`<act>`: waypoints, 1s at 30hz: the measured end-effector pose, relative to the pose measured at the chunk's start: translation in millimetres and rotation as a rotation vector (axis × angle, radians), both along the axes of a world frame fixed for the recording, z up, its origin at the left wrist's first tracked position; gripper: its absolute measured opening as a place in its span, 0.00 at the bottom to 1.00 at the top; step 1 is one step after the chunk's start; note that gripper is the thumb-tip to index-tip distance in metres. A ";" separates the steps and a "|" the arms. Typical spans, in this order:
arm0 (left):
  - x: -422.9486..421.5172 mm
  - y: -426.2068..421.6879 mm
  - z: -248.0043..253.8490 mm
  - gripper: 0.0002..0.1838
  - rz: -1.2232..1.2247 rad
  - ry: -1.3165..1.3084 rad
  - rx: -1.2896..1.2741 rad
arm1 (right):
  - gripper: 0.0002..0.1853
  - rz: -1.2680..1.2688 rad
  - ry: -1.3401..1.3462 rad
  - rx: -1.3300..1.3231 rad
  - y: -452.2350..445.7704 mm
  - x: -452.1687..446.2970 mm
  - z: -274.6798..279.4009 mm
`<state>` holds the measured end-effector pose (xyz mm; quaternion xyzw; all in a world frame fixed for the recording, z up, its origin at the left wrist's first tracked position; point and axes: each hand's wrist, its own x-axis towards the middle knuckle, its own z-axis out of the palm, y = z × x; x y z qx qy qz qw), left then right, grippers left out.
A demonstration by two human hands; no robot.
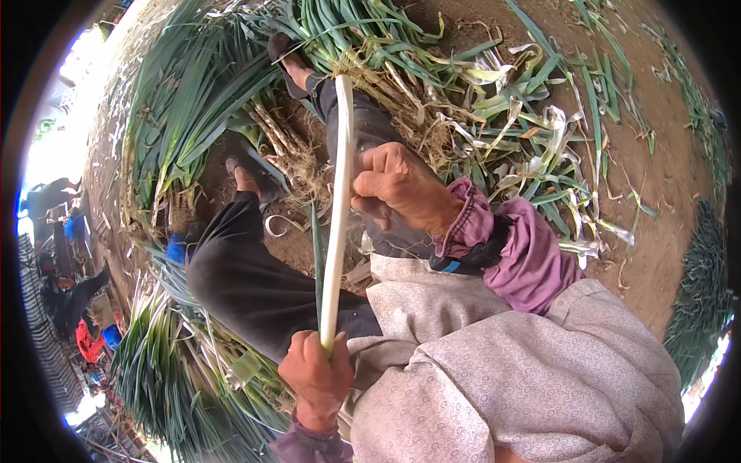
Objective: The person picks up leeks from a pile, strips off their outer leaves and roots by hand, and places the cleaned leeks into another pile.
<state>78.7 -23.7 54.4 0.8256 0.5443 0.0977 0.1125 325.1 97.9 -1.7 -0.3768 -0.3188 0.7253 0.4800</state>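
A long, pale, peeled onion stalk (339,193) stands nearly upright in the view, its far end near a bundle of green onions (332,31). My left hand (316,376) is closed around the stalk's near end, where it turns greenish. Close to the stalk's middle, on its right side, my right hand (397,189) has its fingers curled; whether they touch the stalk or pinch something is unclear. A narrow green leaf (317,262) hangs along the stalk's left side.
Leafy bundles (181,108) lie at the upper left and more onions (162,363) at the lower left. Peeled scraps (552,127) litter the soil at the upper right. Another person (65,289) sits at the far left. My bent knee (220,266) is left of the stalk.
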 end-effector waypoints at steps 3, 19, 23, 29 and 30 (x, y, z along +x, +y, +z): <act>-21.4 9.8 0.3 0.08 0.242 -0.309 -0.345 | 0.10 -0.078 -0.005 0.039 -2.4 -6.4 1.5; -40.7 60.9 2.5 0.28 0.408 -0.901 -1.141 | 0.05 -0.368 -0.662 0.577 -4.8 -5.3 -12.8; -44.7 57.8 1.1 0.25 0.396 -0.851 -1.003 | 0.07 -0.326 -0.856 0.796 -0.5 7.1 -24.0; -51.3 53.1 2.0 0.24 0.436 -0.868 -1.052 | 0.06 -0.293 -1.161 1.163 11.7 33.4 -26.2; -52.6 52.0 3.3 0.24 0.451 -0.855 -1.039 | 0.07 -0.276 -1.264 1.231 15.3 42.3 -26.7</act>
